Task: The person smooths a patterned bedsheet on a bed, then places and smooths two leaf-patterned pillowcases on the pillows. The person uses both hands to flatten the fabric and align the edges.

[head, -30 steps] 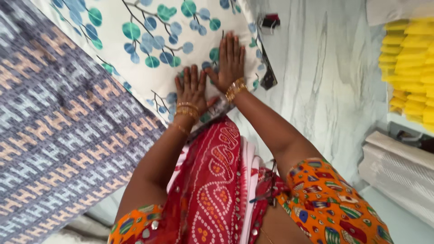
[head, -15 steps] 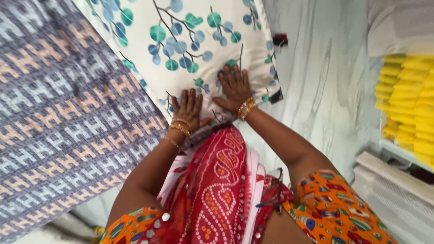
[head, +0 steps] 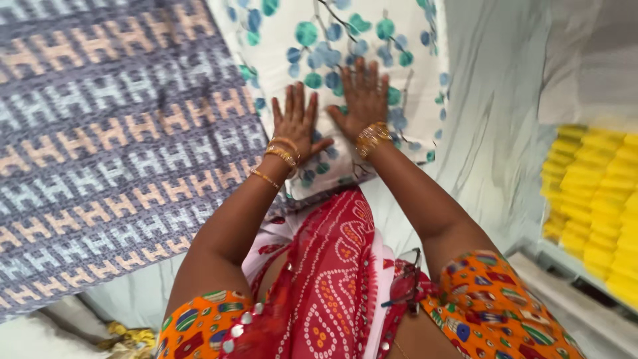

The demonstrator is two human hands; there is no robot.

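Left hand (head: 296, 121): flat, palm down on the pillow, fingers (head: 293, 98) spread apart and straight, gripping nothing; gold bangles at the wrist.
Right hand (head: 364, 100): flat, palm down on the same pillow, just beside the left hand and a bit further up; fingers (head: 362, 72) spread apart, gripping nothing; gold bangles at the wrist.
Pillow (head: 345, 40): white cover printed with blue and teal round leaves on thin dark branches; lies on the worktop under both hands, near edge close to the person's body, left edge touching or overlapping the patterned cloth, cannot tell which.
Patterned cloth (head: 113, 153): grey-blue weave with rows of peach and pale blocky shapes, fills the left side, spread flat.
Worktop (head: 492, 126): pale marbled surface, bare to the right of the pillow.
Yellow stack (head: 591, 199): bright yellow folded pieces at the right edge, well apart from the hands.
Glasses (head: 404, 282): hang at the person's chest on the red patterned garment.
Yellow rag (head: 129, 336): crumpled, bottom left, low down.
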